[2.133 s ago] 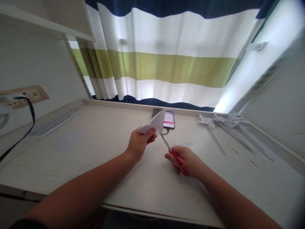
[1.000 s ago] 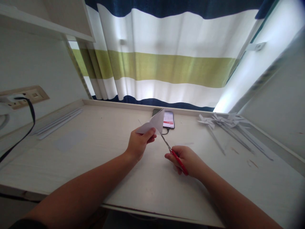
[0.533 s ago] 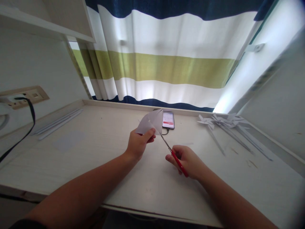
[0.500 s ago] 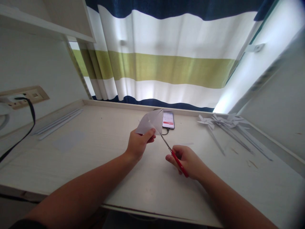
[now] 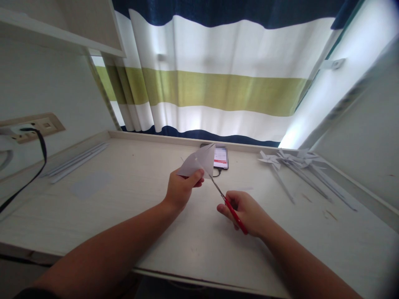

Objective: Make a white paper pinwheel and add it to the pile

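Striped curtain (image 5: 218, 83) behind, bands of navy, white and olive green; pale wood-grain worktop (image 5: 140, 195) in front of it. Wall socket (image 5: 34, 124) at far left with a black cable (image 5: 37, 166) hanging from it.

My left hand (image 5: 181, 189): grip closed on a folded white paper (image 5: 198, 162), pinched between thumb and fingers at its lower edge, held clear above the worktop. Paper stands up with its point toward the curtain.

My right hand (image 5: 246, 211): grip closed around the red handles of the scissors (image 5: 226, 201). Blades point up and left and meet the paper's lower right edge; blade opening too small to tell.

Phone (image 5: 220, 157) lies flat just behind the paper, screen lit, red band on it; screen text is blurred, not readable. No other writing legible.

Right rear: heap of finished paper pinwheels (image 5: 293, 160) on long paper stems. Left rear: bundle of rolled paper sticks (image 5: 77, 160) along the worktop edge.
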Action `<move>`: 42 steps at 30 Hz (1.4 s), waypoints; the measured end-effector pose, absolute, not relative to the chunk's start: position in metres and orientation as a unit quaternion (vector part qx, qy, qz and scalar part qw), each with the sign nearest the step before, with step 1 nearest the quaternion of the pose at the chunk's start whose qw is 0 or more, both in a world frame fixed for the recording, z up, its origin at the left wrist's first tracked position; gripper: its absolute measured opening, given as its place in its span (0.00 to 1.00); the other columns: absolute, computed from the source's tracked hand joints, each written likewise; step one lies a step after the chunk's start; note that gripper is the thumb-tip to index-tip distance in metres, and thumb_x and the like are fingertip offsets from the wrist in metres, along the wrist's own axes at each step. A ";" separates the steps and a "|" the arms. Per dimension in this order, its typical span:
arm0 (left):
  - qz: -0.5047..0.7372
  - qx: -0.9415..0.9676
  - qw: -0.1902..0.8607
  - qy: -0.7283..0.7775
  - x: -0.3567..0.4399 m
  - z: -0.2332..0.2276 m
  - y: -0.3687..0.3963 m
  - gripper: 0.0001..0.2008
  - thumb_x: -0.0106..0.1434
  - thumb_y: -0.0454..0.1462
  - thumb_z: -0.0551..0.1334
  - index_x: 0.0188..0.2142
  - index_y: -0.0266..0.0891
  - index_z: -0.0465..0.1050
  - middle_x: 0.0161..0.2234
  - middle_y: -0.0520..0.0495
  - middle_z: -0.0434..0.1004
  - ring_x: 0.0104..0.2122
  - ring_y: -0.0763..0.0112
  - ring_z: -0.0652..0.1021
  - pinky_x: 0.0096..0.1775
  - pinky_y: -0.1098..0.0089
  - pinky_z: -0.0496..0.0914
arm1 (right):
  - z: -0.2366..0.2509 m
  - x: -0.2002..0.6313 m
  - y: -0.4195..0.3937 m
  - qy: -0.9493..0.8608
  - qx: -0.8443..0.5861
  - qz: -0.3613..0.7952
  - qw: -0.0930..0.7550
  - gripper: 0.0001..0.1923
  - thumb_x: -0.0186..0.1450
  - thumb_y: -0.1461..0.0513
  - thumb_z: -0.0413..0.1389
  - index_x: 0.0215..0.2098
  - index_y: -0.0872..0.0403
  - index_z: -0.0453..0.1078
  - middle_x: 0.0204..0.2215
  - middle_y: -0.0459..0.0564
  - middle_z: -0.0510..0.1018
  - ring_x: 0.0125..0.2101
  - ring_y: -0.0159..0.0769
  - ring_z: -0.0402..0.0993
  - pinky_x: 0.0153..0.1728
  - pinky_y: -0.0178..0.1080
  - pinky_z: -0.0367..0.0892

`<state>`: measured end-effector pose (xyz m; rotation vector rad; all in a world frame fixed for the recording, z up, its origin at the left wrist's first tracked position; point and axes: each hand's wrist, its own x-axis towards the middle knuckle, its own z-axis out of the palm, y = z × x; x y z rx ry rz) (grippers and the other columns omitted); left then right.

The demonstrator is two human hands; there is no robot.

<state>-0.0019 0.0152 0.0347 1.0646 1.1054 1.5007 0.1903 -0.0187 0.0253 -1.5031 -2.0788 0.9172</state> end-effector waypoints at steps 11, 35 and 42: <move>0.615 0.447 0.466 0.452 -0.001 0.034 0.014 0.16 0.49 0.42 0.69 0.32 0.30 0.76 0.23 0.47 0.76 0.23 0.72 0.75 0.27 0.72 0.72 | 0.027 0.188 -0.017 -0.748 -0.537 0.337 0.197 0.23 0.59 0.43 0.52 0.23 0.54 0.63 0.18 0.44 0.69 0.18 0.30 0.65 0.19 0.32 0.55; 0.588 0.475 0.468 0.458 -0.002 0.035 0.014 0.16 0.50 0.43 0.68 0.34 0.31 0.77 0.25 0.44 0.79 0.26 0.68 0.78 0.27 0.73 0.72 | 0.028 0.190 -0.015 -0.746 -0.552 0.322 0.190 0.24 0.58 0.41 0.52 0.23 0.53 0.63 0.18 0.45 0.71 0.19 0.31 0.65 0.19 0.32 0.55; 0.589 0.476 0.458 0.466 -0.002 0.034 0.015 0.16 0.50 0.43 0.68 0.31 0.30 0.77 0.23 0.45 0.78 0.24 0.69 0.78 0.25 0.74 0.70 | 0.028 0.189 -0.014 -0.750 -0.549 0.316 0.191 0.24 0.58 0.42 0.53 0.23 0.53 0.63 0.17 0.45 0.69 0.19 0.30 0.65 0.19 0.32 0.54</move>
